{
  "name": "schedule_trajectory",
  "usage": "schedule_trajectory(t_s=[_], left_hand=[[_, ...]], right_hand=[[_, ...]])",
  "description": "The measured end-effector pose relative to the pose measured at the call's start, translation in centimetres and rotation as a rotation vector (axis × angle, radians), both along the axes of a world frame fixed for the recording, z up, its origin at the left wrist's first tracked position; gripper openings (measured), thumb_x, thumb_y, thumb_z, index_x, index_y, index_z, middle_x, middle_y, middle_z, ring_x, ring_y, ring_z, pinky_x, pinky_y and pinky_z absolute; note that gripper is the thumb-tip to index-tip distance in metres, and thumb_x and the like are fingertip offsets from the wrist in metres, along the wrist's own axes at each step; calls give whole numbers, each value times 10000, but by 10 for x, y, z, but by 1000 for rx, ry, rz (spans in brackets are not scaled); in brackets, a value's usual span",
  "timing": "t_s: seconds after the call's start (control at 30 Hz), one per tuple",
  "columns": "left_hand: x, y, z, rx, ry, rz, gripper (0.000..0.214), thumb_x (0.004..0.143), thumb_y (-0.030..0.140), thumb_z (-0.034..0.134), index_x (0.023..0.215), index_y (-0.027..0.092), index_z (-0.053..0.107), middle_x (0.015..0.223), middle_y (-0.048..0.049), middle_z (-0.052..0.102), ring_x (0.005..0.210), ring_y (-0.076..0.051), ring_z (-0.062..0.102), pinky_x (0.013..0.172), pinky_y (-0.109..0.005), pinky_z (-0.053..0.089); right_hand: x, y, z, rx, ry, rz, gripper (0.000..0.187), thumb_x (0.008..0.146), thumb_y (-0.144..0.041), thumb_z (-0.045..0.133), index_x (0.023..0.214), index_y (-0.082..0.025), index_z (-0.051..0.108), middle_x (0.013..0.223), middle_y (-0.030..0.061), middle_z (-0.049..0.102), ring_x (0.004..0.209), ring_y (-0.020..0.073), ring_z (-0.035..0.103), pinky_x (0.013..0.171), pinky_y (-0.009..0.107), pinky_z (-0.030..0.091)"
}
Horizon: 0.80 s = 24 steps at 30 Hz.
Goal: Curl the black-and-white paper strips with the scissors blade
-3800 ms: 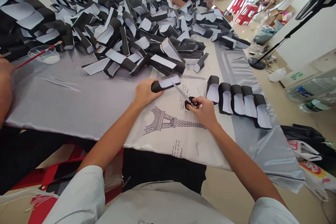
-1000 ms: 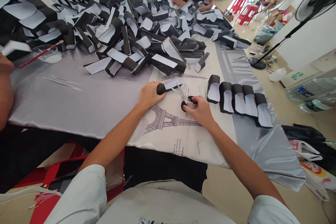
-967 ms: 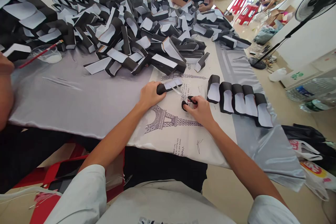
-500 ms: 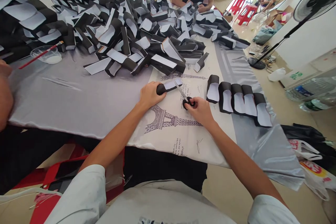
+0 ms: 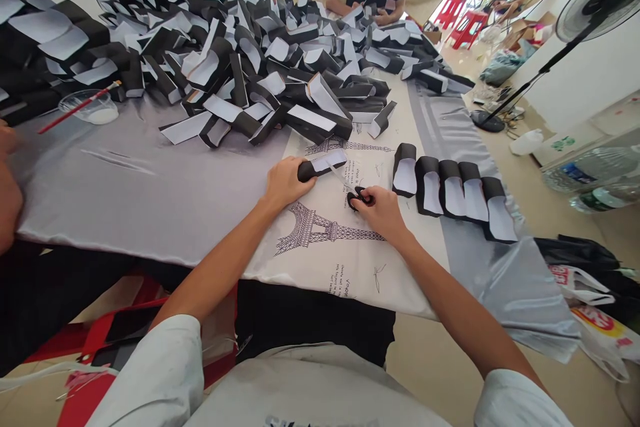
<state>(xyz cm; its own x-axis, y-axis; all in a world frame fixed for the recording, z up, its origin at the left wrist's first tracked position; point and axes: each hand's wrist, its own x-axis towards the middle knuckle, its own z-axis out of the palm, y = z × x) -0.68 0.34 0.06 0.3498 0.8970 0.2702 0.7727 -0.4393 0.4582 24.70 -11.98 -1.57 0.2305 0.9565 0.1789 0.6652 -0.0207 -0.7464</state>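
My left hand (image 5: 289, 181) is closed round the black end of a small folded paper box (image 5: 327, 163), whose white flap points to the right. In my right hand (image 5: 384, 211) are scissors with black handles (image 5: 359, 198), their blades reaching up and left to the flap's lower edge. Whether the blades touch the paper I cannot tell. To the right of my right hand, several similar black boxes with white flaps (image 5: 453, 188) lie in a row on the cloth. Below both hands, an Eiffel Tower print (image 5: 320, 228) shows on the tablecloth.
A big heap of black-and-white boxes (image 5: 240, 47) covers the far side. At left stand a plastic bowl of white paste (image 5: 103, 113) and a red brush (image 5: 80, 107); another person's arm (image 5: 7, 187) rests nearby. Two people sit opposite. A fan (image 5: 545, 67) stands right.
The scissor blades have drawn closer together and shifted slightly left against the white flap. My left hand and the box stay almost still.
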Motion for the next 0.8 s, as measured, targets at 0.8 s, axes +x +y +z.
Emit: schedule_trajectory(t_s=[0.8], left_hand=[[-4,-2,4,-6,22,7,336,906,436,794,1197,271,811,1205,-75,809,1107,-337,747,863,-455,564]], right_hand=[[6,-2,12,-59,-42,-71,265,796,-458,739,699,-245,616,671,10,630,648,183,518,674,355,399]])
